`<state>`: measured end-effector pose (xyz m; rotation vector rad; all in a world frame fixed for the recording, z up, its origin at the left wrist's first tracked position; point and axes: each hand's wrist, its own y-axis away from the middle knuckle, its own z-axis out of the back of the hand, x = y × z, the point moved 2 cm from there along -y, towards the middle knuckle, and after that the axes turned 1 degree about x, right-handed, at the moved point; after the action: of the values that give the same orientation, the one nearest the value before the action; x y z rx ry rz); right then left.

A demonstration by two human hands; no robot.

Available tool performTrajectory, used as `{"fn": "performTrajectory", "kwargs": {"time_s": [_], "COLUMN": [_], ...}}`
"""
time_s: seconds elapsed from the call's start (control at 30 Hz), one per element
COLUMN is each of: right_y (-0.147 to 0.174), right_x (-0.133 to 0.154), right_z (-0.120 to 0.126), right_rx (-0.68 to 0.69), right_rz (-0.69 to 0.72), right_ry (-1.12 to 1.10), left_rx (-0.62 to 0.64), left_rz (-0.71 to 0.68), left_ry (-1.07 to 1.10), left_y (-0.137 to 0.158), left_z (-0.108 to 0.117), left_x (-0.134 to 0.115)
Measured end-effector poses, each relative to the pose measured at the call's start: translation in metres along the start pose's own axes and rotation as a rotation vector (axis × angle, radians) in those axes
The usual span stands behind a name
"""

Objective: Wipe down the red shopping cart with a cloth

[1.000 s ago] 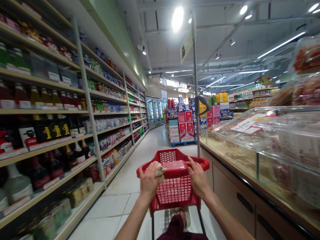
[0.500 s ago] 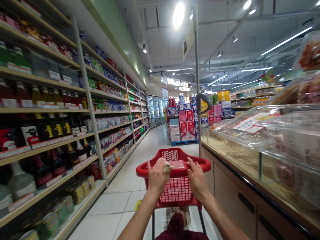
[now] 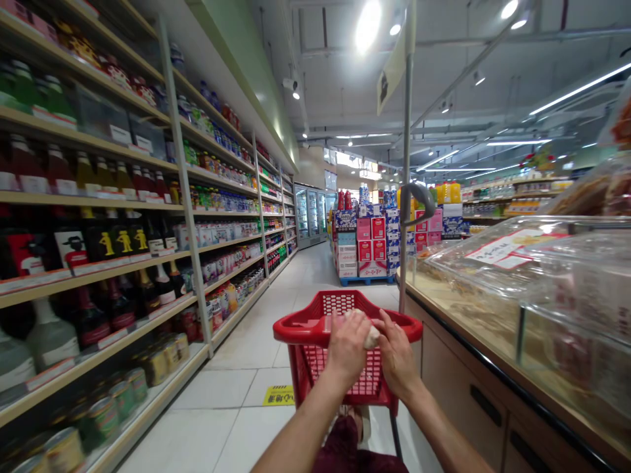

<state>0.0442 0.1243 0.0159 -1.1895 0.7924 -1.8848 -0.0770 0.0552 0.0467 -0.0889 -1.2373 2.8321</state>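
Note:
A red shopping cart [image 3: 290,332] with a mesh basket stands straight in front of me. Over its handle bar, my left hand [image 3: 348,348] is curled around a small whitish, lumpy thing [image 3: 372,337], whose kind I cannot make out. Part of that thing sticks out on the thumb side. Close by on the right, my right hand [image 3: 397,358] rests by the handle, fingers stretched forward, their tips near the whitish thing. Whether they touch it is unclear. The right thumb is mostly hidden.
Shelves of bottles and cans [image 3: 113,263] line the left. On the right runs a counter with clear plastic covers [image 3: 493,263]; a metal pole [image 3: 405,164] rises at its end. Stacked boxes [image 3: 369,243] stand on a blue pallet ahead. A yellow sticker [image 3: 279,395] lies on the floor.
My left hand has shifted right along the handle with the whitish thing, closer to my right hand. The view has turned slightly left, and the yellow floor sticker shows more.

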Motion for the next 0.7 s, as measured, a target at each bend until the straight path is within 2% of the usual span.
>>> {"fn": "performTrajectory", "kwargs": {"time_s": [0.07, 0.1, 0.2, 0.27, 0.4, 0.47, 0.53, 0.63, 0.7], "right_y": [0.001, 0.002, 0.004, 0.005, 0.007, 0.007, 0.006, 0.005, 0.005], "right_x": [-0.001, -0.001, 0.001, 0.004, 0.003, 0.002, 0.001, 0.001, 0.001], "right_z": [0.002, 0.004, 0.005, 0.004, 0.003, 0.005, 0.007, 0.006, 0.004], "right_rx": [-0.010, -0.017, -0.046, -0.053, -0.049, -0.052, -0.054, -0.069, -0.072], "right_rz": [-0.010, -0.017, -0.011, 0.009, 0.039, 0.032, 0.024, 0.025, 0.029], "right_ry": [0.008, 0.009, 0.005, 0.014, 0.057, 0.065, 0.058, 0.057, 0.069], "left_rx": [0.018, 0.026, 0.028, 0.030, 0.052, 0.057, 0.053, 0.003, -0.012], "left_rz": [-0.065, -0.036, 0.202, 0.273, 0.016, -0.046, 0.034, 0.249, 0.209], "left_ry": [0.028, 0.037, 0.039, 0.043, 0.070, 0.064, 0.043, 0.002, 0.008], "left_y": [-0.001, 0.000, 0.005, 0.005, -0.005, -0.004, 0.001, 0.010, 0.009], "left_z": [-0.001, 0.003, 0.020, 0.022, 0.002, -0.001, 0.007, 0.020, 0.015], "left_x": [-0.007, -0.002, 0.022, 0.025, -0.006, -0.008, 0.008, 0.033, 0.028]}}
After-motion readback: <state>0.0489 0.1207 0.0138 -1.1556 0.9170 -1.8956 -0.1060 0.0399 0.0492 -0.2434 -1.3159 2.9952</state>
